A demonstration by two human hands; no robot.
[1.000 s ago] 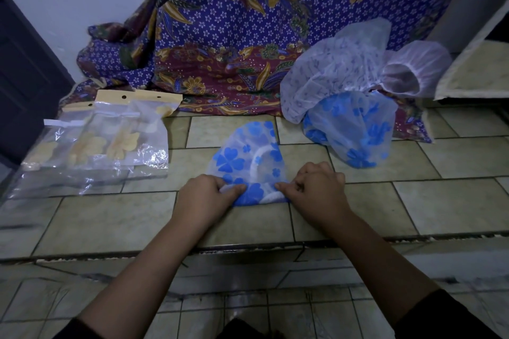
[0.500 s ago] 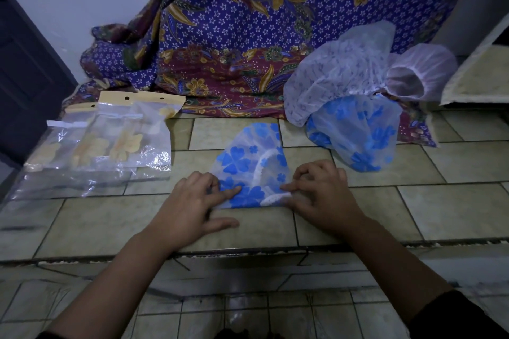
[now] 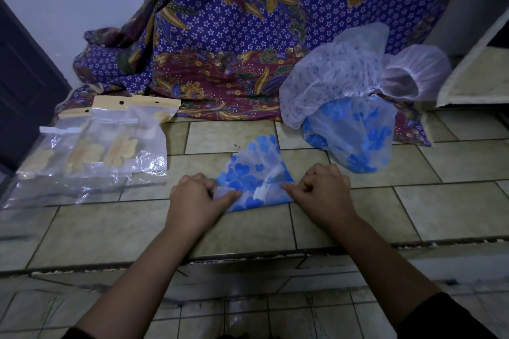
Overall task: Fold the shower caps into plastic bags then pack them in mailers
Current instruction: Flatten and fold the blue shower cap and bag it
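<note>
A blue-flowered shower cap [image 3: 254, 173], folded into a wedge, lies flat on the tiled step in front of me. My left hand [image 3: 197, 198] pinches its lower left corner with curled fingers. At the lower right corner, my right hand [image 3: 321, 191] pinches the cap the same way. A stack of clear plastic bags [image 3: 110, 151] with tan header cards lies to the left. More shower caps are heaped at the back right: a blue-flowered one [image 3: 355, 135], a pale patterned one [image 3: 330, 77] and a white one [image 3: 413, 74].
A purple patterned cloth [image 3: 234, 36] hangs behind and spills onto the step. The step's front edge [image 3: 248, 256] runs below my hands, with a lower tiled floor beneath. A dark door [image 3: 22, 85] stands at the left. A tiled ledge [image 3: 473, 80] juts in at the right.
My left hand went from lying flatter beside the cap to pinching its left corner again. The cap's near edge is folded up, giving a narrower wedge.
</note>
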